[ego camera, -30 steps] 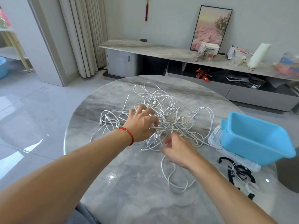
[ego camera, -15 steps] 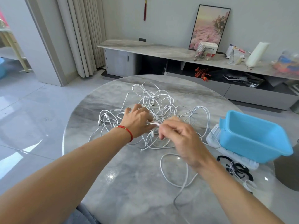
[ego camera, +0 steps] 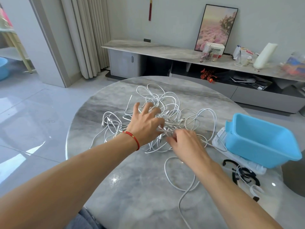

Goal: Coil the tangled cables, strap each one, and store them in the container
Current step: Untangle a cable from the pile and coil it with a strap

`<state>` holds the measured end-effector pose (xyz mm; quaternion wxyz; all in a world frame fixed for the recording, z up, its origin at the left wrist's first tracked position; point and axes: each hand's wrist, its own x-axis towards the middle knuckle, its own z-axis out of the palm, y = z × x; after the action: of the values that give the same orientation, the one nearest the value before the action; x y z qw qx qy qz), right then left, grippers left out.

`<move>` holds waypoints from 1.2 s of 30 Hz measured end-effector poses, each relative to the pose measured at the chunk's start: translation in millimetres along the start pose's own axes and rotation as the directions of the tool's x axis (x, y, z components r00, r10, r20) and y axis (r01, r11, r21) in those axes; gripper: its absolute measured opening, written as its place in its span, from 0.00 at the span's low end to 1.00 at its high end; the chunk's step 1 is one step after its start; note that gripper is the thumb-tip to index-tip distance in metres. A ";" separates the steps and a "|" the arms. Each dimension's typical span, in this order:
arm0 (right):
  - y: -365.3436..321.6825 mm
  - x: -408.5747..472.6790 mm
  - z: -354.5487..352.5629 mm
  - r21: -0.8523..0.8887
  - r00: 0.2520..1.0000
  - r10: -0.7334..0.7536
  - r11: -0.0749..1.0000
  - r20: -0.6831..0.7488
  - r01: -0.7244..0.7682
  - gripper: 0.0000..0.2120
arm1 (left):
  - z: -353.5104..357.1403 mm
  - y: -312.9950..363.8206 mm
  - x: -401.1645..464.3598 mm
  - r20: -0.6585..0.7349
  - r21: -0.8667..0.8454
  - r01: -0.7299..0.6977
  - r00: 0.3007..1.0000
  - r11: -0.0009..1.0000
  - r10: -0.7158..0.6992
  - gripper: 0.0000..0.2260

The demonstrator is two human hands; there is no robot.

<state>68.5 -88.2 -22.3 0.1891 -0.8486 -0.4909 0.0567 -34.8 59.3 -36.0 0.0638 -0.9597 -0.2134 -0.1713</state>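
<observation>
A tangle of white cables (ego camera: 166,111) lies in the middle of the round grey marble table (ego camera: 132,187). My left hand (ego camera: 145,123), with a red string at the wrist, rests on the tangle with its fingers spread. Just right of it, my right hand (ego camera: 183,142) curls its fingers into the near edge of the pile and pinches a white cable strand. A loose cable loop (ego camera: 166,172) trails from under that hand toward the table's near edge. The blue plastic container (ego camera: 260,139) stands open at the right.
The container sits on a white lid (ego camera: 219,142). Black and white straps (ego camera: 244,174) lie in front of it near the table's right edge. Behind the table runs a low marble cabinet (ego camera: 165,50) with a framed picture and clutter.
My right hand has dropped from its raised pull back down to the near edge of the tangle. My left hand has spread its fingers and reached further over the pile.
</observation>
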 end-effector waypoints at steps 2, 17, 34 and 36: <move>-0.7 0.5 0.9 -0.036 0.995 -0.024 0.999 -0.092 0.021 0.13 | 0.4 -0.3 -1.7 -0.014 -0.001 -0.005 1.000 1.000 0.005 0.12; 6.4 -37.7 -80.5 0.469 0.946 -0.206 0.881 0.251 0.067 0.10 | 19.4 1.7 10.9 0.056 -0.096 0.147 0.988 0.984 -0.142 0.08; -9.3 0.9 -9.7 -0.025 0.998 -0.022 0.999 0.052 0.023 0.14 | 5.5 10.2 9.5 0.056 0.048 -0.076 0.996 0.996 0.073 0.09; -14.3 5.6 -6.1 0.031 0.999 -0.025 0.999 0.034 0.024 0.16 | 8.6 8.8 7.0 -0.027 -0.034 -0.077 0.997 0.996 0.076 0.07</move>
<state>61.4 -78.7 -10.7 0.1942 -0.8383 -0.5037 0.0765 -22.5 55.7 -41.9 0.0560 -0.9659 -0.1727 -0.1846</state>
